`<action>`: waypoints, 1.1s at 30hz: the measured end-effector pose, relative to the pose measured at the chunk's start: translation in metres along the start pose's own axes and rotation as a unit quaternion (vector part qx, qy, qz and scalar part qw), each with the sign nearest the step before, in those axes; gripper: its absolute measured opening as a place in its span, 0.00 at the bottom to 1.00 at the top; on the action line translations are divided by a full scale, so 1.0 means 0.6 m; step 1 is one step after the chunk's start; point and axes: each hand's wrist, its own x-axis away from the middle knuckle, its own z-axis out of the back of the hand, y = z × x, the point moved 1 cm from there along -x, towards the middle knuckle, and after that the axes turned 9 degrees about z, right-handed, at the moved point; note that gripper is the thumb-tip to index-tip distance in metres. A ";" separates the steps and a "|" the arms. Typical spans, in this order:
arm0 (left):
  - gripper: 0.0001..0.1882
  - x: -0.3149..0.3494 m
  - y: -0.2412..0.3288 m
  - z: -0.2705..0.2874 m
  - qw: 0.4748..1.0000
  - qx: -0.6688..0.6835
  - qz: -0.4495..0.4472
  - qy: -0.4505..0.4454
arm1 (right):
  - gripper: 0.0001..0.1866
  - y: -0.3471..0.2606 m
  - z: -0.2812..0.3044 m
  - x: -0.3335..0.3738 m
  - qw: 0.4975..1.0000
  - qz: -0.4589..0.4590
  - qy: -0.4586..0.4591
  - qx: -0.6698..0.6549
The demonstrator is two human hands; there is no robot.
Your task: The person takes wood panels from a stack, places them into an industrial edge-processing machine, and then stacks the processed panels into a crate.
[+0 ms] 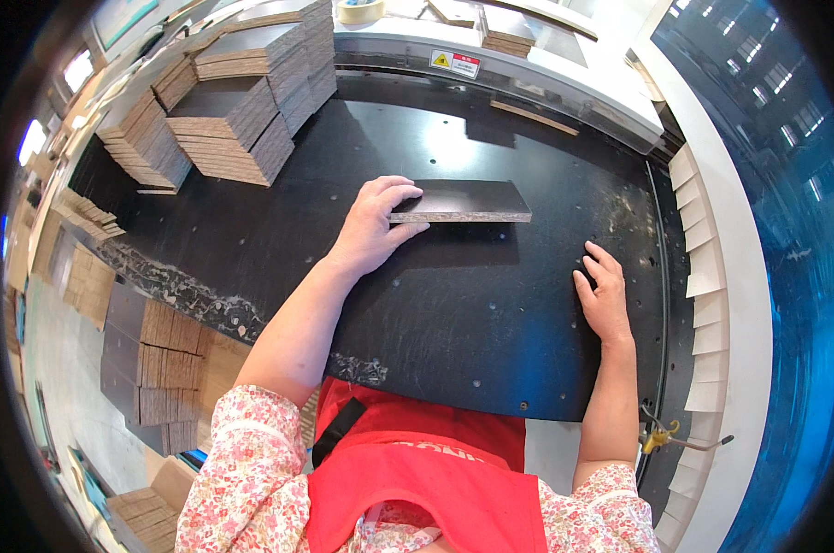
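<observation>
My left hand (371,224) grips the left end of a short particleboard panel (472,196) with a dark top face and a bare brown front edge. The thumb lies below that edge and the fingers are over the top. The panel is over the middle of a black work table (435,313), casting a shadow on it. My right hand (604,295) is over the table's right side, apart from the panel, its fingers stretched out and nothing in them.
Stacked panels (223,129) stand at the table's far left; more stacks (168,369) sit lower left, beside the table. A thin strip (534,118) lies near the back rail. White flaps (709,304) line the right edge, and a yellow-handled metal hook (658,437) juts out nearby.
</observation>
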 end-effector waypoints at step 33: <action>0.14 -0.025 -0.029 -0.025 0.970 0.165 0.051 0.171 | 0.18 0.141 -0.216 -0.418 0.985 0.068 0.025 0.158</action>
